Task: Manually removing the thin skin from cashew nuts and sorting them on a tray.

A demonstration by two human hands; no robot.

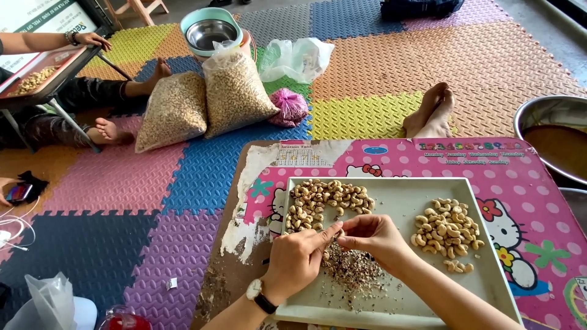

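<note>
1. The left hand (298, 258), a watch on its wrist, is curled nearly closed, its fingertips pinching a small cashew (338, 233) over the near middle of the tray (397, 194).
2. The right hand (374, 238) meets it from the right, fingers bent in and pressed to the same nut; how much of the nut each hand grips I cannot tell.
3. Just below the hands lies a heap of brown skins (353, 270) on the tray.
4. A pile of unpeeled cashews (323, 201) sits at the tray's far left; a paler pile of peeled cashews (445, 229) sits at the right.
5. The tray rests on a pink cartoon-printed table (538, 201).
6. Far left on the foam floor mats (122, 177), two clear bags of nuts (205, 104) lean together.
</note>
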